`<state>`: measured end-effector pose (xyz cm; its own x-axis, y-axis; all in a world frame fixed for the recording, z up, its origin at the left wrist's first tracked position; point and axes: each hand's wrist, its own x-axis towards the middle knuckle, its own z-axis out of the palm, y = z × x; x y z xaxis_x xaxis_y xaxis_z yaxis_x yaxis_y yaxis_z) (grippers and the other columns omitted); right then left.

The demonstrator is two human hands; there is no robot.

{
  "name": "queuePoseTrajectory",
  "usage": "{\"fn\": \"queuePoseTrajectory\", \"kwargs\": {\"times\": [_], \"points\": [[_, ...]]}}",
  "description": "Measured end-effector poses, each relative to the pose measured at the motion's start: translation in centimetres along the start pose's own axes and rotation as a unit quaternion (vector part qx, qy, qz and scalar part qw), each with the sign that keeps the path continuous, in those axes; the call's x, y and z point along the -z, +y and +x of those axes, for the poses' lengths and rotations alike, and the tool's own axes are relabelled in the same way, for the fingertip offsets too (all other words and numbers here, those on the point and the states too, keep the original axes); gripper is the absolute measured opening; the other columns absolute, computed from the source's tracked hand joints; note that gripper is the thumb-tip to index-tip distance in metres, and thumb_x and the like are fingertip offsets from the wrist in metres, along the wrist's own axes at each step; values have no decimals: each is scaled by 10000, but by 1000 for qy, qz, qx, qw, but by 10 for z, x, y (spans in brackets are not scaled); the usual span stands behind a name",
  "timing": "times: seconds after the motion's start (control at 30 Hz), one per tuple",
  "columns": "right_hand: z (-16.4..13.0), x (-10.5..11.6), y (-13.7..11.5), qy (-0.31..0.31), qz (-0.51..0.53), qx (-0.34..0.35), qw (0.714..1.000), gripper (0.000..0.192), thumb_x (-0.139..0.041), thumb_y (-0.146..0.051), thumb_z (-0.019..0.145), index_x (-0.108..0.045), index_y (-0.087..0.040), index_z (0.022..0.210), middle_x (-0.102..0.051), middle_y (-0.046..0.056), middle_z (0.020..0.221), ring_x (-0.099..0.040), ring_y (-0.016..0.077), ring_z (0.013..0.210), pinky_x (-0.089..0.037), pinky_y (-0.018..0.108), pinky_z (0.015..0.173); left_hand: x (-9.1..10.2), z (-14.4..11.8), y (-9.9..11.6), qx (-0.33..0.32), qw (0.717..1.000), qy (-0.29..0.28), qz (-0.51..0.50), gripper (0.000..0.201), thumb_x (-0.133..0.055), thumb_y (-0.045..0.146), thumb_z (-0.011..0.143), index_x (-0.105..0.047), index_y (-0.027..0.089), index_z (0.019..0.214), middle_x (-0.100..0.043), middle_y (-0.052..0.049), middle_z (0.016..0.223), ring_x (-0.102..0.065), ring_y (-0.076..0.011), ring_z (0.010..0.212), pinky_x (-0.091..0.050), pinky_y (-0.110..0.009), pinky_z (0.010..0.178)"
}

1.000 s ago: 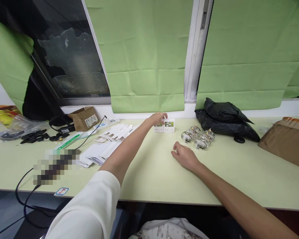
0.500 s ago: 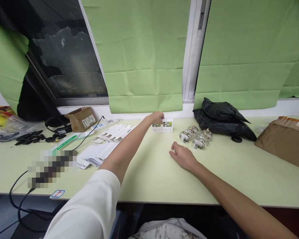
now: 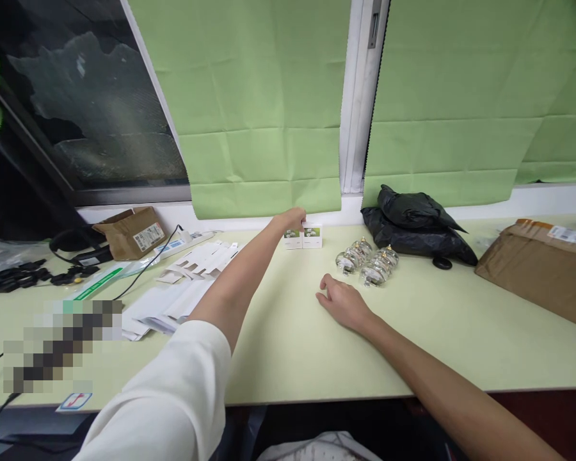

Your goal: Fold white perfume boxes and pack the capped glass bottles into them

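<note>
Far across the table, my left hand (image 3: 292, 219) is closed on the top of a small white box (image 3: 292, 242) with a green picture on its front. A second matching white box (image 3: 312, 238) stands upright right beside it. The back of my hand hides part of the grip. My right hand (image 3: 344, 303) rests on the table nearer to me, holding nothing, its thumb and forefinger loosely bent and apart. Just beyond it lie two rows of shiny silver, round ornaments (image 3: 377, 266) in clear wrapping.
Flattened white cartons (image 3: 199, 262) and white sheets (image 3: 168, 306) lie left of my forearm. Farther left are an open brown box (image 3: 129, 235), a power strip (image 3: 187, 239) and black cables. Black plastic bags (image 3: 413, 221) and a large brown parcel (image 3: 537, 272) stand at the right.
The view has shifted slightly, so the table's things sit a little farther left. My left hand stays at the white boxes, and my right hand keeps its place on the table.
</note>
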<state>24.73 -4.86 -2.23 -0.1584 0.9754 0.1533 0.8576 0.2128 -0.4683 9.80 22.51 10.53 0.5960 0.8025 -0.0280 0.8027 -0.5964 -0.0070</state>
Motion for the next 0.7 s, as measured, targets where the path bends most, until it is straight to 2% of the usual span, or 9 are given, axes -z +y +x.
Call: {"fn": "queuePoseTrajectory", "kwargs": {"times": [0.1,0.27,0.37,0.47,0.57,0.7], "points": [[-1,-1,-1,-1,0,0,1000,140,-508,-312,1006,-522,-217,1107,-680,40,948,-604,196,827,-290,295,689,0,12,-5,11,1000,0,6,420,-840,358,717,-807,150,1080,-787,-119,1000,-709,-249,947,-517,-293,842],[-1,-4,0,0,-12,0,1000,151,-500,-331,1014,-515,-221,1117,-677,40,943,-613,208,859,-282,297,688,-3,21,-13,41,999,11,13,509,-870,391,718,-781,199,1181,-763,-120,1180,-694,-266,1102,-515,-298,942],[-2,-5,0,0,-17,3,1000,148,-497,-328,1014,-511,-224,1119,-678,40,943,-616,208,861,-277,299,686,-6,21,-16,46,999,18,19,477,-850,368,753,-771,218,1199,-753,-112,1234,-675,-283,1172,-503,-319,999],[-1,-4,-1,-1,-19,1,1000,145,-496,-324,1013,-509,-224,1117,-679,42,948,-619,209,866,-275,299,684,-8,20,-17,43,999,20,19,429,-826,323,792,-765,209,1201,-754,-115,1238,-687,-279,1160,-500,-318,1004],[-1,-3,-1,-4,-15,3,1000,144,-493,-326,1017,-507,-225,1120,-681,43,957,-622,212,875,-284,298,689,-8,14,-17,38,999,32,13,473,-809,307,823,-720,220,1279,-739,-103,1280,-693,-250,1147,-503,-293,991],[-1,0,-2,-7,-14,5,1000,137,-504,-315,1019,-511,-230,1126,-684,43,964,-627,209,879,-298,296,699,-9,-7,-11,13,997,81,6,505,-761,248,876,-649,202,1366,-664,-126,1399,-626,-266,1266,-471,-332,1060]]}}
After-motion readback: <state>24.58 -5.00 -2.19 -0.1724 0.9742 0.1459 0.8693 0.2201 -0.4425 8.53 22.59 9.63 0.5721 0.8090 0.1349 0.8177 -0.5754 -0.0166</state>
